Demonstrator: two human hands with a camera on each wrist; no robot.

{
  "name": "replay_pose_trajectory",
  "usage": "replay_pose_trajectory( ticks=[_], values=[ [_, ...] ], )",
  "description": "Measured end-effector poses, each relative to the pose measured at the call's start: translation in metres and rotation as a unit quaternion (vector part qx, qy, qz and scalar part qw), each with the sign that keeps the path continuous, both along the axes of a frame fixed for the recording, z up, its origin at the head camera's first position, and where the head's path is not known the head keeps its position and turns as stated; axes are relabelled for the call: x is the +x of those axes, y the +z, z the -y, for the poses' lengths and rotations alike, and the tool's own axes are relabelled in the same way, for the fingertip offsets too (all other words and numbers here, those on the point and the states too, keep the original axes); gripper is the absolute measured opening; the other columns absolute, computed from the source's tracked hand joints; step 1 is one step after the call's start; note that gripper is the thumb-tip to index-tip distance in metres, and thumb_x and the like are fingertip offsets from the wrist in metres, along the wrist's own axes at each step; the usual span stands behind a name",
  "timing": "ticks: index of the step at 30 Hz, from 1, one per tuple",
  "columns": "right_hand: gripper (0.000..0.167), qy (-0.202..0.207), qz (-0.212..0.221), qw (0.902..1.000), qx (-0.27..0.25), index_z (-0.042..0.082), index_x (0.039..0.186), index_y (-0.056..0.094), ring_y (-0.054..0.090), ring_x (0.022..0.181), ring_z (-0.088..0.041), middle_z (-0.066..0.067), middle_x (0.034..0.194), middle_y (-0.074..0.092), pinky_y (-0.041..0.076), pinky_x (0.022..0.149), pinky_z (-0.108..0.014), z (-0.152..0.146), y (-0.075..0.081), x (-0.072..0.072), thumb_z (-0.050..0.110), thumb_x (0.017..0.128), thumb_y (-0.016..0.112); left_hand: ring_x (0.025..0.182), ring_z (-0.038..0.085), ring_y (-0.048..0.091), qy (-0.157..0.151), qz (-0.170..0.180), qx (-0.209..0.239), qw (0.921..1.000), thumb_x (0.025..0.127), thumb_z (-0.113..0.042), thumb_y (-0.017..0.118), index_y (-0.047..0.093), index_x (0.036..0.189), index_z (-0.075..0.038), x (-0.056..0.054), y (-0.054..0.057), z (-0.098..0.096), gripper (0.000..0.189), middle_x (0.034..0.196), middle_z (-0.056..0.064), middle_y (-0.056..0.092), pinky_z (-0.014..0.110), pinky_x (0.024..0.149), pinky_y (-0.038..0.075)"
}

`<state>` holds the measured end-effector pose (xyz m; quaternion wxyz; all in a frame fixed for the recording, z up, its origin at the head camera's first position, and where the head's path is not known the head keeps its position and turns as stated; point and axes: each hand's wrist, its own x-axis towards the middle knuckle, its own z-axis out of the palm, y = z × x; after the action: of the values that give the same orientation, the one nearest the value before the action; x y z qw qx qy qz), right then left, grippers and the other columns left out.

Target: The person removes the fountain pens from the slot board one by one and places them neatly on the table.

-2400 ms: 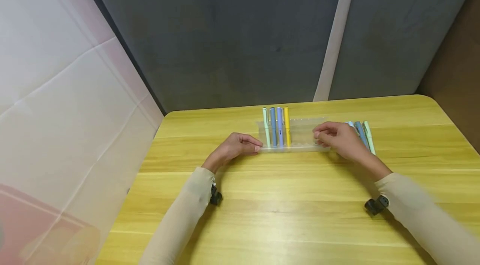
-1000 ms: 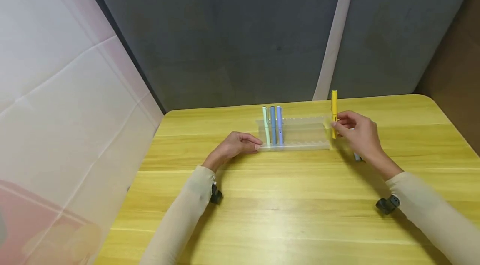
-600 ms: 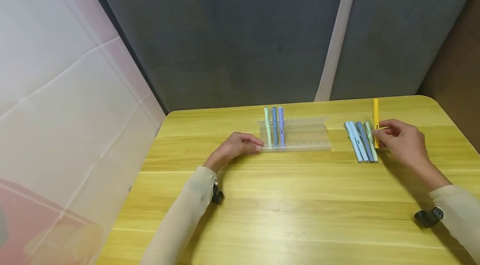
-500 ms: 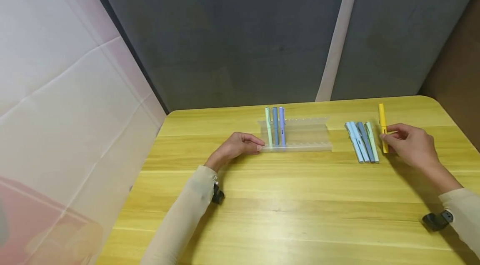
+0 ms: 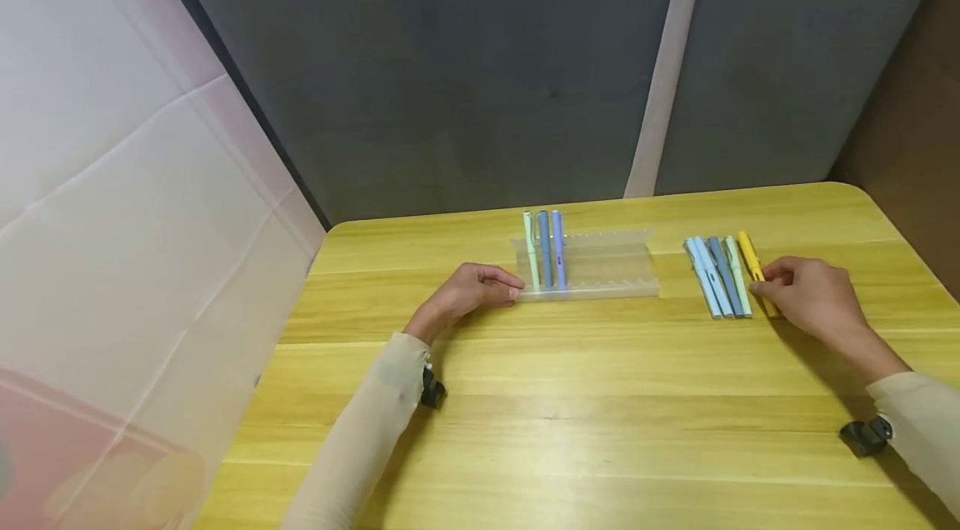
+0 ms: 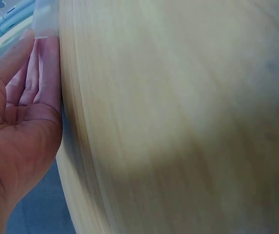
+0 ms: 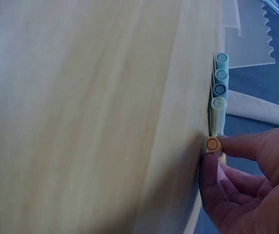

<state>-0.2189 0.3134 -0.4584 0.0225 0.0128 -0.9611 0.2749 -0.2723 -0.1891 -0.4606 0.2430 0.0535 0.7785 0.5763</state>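
One yellow capped pen (image 5: 748, 253) pinched in the right hand (image 5: 813, 297), beside four capped pens (image 5: 725, 276) on a wooden table (image 5: 547, 413), left hand (image 5: 468, 292) gripping one clear notched rack (image 5: 611, 263), three capped pens (image 5: 547, 251) in it, markings too small to read.

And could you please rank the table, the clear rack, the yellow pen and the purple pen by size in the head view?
1. Table
2. Clear rack
3. Yellow pen and purple pen: too alike to rank, the yellow partly hidden.
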Motion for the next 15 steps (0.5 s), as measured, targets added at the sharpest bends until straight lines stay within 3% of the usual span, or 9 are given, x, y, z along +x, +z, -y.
replay_pose_trajectory(
  ticks=[15],
  values=[
    [0.036, -0.001, -0.001, 1.0000, 0.003, -0.006, 0.110, 0.072, 0.060, 0.075, -0.021, -0.011, 0.086, 0.072, 0.041, 0.065, -0.028, 0.0077, -0.0022, 0.0004, 0.029, 0.098, 0.073, 0.094, 0.014, 0.076, 0.000, 0.016, 0.007, 0.9999, 0.099, -0.004, 0.073, 0.077, 0.119, -0.001, -0.0019, 0.0003, 0.0002, 0.021, 0.108, 0.010, 0.081, 0.032, 0.093, 0.065]
  ],
)
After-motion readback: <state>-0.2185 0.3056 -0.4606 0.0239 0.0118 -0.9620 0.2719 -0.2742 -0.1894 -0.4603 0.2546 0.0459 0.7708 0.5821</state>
